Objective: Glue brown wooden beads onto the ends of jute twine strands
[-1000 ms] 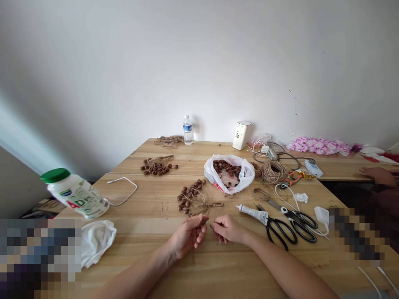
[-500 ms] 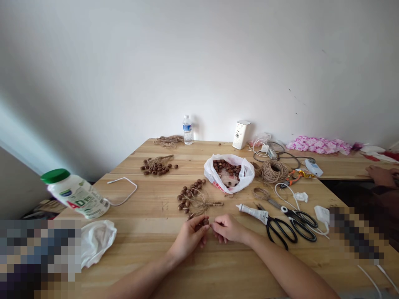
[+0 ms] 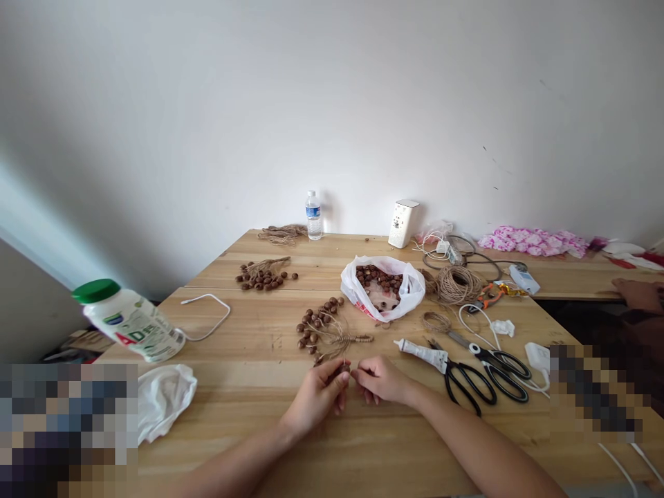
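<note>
My left hand [image 3: 320, 391] is closed, thumb against fingers, around what seems to be a brown nut, mostly hidden now but visible half a second ago. Close by on the right, my right hand [image 3: 381, 380] is pinched; whatever lies between its fingertips is too small to make out. Just beyond the hands lies a bunch of brown nuts [image 3: 307, 325] on thin twine strands, gathered into a wrapped twine stem [image 3: 357, 339]. Behind them a white plastic bag [image 3: 357, 304] stands open, holding many loose nuts [image 3: 384, 278].
Right of the hands lie a glue tube [image 3: 422, 354], pliers-like black handles [image 3: 469, 384] and scissors [image 3: 501, 366]. A twine ball [image 3: 459, 285] sits behind. Another nut bunch [image 3: 264, 277], a water bottle [image 3: 312, 216] and a tilted white jar [image 3: 135, 321] stand farther off. Another person's hand [image 3: 638, 294] rests at right.
The brown nut at my left fingertips has become mostly covered. Both hands stay close together in nearly the same place; the whole view has shifted slightly.
</note>
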`<state>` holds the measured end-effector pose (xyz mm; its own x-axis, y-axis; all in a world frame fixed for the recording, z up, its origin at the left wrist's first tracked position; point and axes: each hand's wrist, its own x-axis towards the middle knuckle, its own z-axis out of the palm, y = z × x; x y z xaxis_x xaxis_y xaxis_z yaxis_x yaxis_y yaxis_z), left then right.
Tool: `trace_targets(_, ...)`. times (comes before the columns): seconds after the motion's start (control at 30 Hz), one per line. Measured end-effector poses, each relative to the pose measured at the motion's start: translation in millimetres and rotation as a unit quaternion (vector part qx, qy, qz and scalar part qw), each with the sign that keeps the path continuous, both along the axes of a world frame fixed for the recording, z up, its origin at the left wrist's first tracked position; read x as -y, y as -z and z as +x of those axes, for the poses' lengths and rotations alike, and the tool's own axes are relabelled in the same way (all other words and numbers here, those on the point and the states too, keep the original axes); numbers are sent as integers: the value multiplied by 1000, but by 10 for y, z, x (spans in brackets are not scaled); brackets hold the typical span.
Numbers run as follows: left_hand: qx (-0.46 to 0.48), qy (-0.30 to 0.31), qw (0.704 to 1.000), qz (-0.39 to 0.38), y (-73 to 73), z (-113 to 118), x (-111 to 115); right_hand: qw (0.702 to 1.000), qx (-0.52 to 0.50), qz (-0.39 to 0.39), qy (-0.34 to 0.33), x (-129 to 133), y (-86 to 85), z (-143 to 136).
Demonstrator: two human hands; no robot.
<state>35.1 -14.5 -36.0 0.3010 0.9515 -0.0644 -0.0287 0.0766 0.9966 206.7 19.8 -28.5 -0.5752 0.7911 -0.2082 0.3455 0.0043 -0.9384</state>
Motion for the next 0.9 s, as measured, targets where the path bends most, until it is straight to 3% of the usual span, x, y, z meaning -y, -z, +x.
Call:
trace_targets(0.13,-16,-17,999,-26,-8,14,1,1000,-15,-13,12,-16,22,0)
trace_targets(0.4,-10,-19,999,-48,111,17,-28,997,-54,-46,42,-69,76,-13)
trace_targets(0.5,-9,-24,998,-49,70,31,3,996,-55,-48,47,-61,73,-27)
trace_targets(0.6,-14,-91,995,-34,-61,-4,32,997,-47,-33,46,-60,21,-2)
trace_targets(0.73,-1,-249,965,80,-235,-235,-105,996,-25,54,70,-177,-173,114)
trace_targets(0.8,-42,-307,945,101,-249,-424,-278,988,-1,127,93,-299,-310,145)
trace_targets(0.9,-161,-333,925,89,-175,-707,-575,967,55,233,88,-496,-487,37)
